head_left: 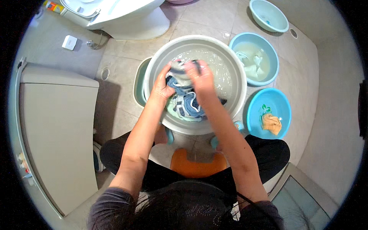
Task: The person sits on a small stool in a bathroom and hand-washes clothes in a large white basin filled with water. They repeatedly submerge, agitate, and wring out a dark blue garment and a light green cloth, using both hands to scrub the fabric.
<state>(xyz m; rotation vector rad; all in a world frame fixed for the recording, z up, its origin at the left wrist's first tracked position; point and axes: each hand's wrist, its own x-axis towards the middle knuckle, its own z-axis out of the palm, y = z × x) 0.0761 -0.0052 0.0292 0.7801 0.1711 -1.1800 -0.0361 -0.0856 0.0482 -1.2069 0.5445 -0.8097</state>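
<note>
A wide grey-white basin (pixel 242 84) of sudsy water stands on the floor before me. Over its left half, my left hand (pixel 163 85) is closed on the side of a wet grey, blue and black garment (pixel 178 73). My right hand (pixel 201 76), slightly blurred, grips the same cloth from the right, its fingers bent over the top. Below both hands, more wet laundry (pixel 188 108) in blue, white and pale green lies bunched against the near wall of the basin. I cannot tell where the held garment ends and this bundle begins.
To the right stand a blue basin (pixel 276 61) with white cloth in cloudy water, a brighter blue basin (pixel 251 111) with an orange-tan cloth (pixel 271 124), and a pale basin (pixel 281 19) farther back. A toilet (pixel 134 23) is far left, a grey cabinet (pixel 57 142) left, an orange stool (pixel 197 166) beneath me.
</note>
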